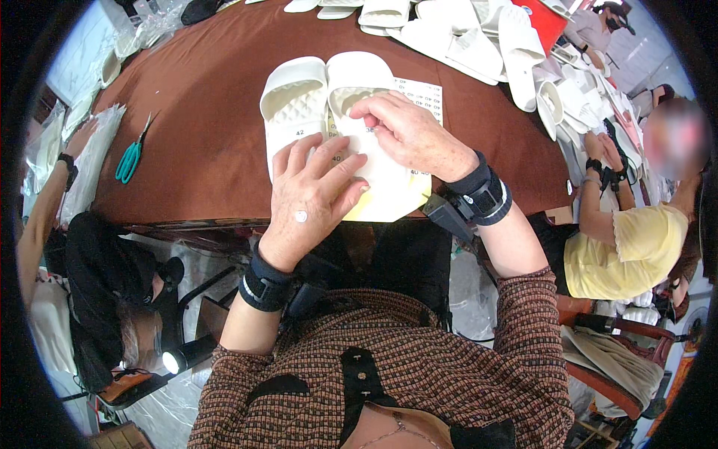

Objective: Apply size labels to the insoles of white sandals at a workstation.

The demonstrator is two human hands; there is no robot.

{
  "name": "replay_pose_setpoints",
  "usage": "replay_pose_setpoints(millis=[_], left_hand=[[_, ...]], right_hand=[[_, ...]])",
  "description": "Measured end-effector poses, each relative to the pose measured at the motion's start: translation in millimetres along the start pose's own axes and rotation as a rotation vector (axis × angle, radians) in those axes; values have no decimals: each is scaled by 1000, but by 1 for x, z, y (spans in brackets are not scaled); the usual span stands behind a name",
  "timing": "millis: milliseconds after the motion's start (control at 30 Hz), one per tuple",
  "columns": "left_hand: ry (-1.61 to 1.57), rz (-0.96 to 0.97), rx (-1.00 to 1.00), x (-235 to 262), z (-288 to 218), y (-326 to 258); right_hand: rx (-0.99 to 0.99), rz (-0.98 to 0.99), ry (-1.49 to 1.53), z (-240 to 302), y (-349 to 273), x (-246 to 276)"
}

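While both hands press flat, ungripping, left hand (310,191) steadies the white slide sandal (374,142) at table-centre; right hand (407,131), at one o'clock, should smooth the size sticker firmly; its mate (293,105) touches at ten o'clock.

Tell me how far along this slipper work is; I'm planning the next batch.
Done: the left slipper already carries a small sticker. In hand: the left hand holds the sticker sheet while the right hand presses on the right slipper. Left: a heap of white slippers waits beyond.
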State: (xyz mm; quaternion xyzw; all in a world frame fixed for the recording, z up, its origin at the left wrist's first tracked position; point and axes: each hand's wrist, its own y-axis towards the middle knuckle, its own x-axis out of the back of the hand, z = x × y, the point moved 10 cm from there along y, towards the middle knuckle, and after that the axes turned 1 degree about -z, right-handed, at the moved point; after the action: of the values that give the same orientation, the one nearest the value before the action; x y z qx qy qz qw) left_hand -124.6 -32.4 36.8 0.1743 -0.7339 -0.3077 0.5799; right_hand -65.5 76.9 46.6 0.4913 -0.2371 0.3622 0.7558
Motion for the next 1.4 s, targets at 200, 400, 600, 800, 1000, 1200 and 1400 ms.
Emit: replay_pose_setpoints(millis=[200, 400, 600, 800, 1000, 1200, 1400], left_hand=[[2, -1, 2, 0, 0, 0], [3, -12, 0, 1, 0, 0], [0, -5, -1, 1, -1, 0], [2, 6, 0, 1, -1, 0], [-4, 4, 3, 1, -1, 0], [-5, -1, 1, 2, -1, 0], [1, -10, 0, 2, -1, 0]], right_hand=[[-33, 9, 52, -1, -1, -1], [-52, -48, 96, -5, -1, 2], [-26, -21, 27, -2, -1, 1], [-13, -22, 7, 0, 0, 1], [-65, 4, 15, -7, 0, -2], [-60, -22, 16, -5, -1, 1], [-66, -10, 66, -8, -1, -1]])
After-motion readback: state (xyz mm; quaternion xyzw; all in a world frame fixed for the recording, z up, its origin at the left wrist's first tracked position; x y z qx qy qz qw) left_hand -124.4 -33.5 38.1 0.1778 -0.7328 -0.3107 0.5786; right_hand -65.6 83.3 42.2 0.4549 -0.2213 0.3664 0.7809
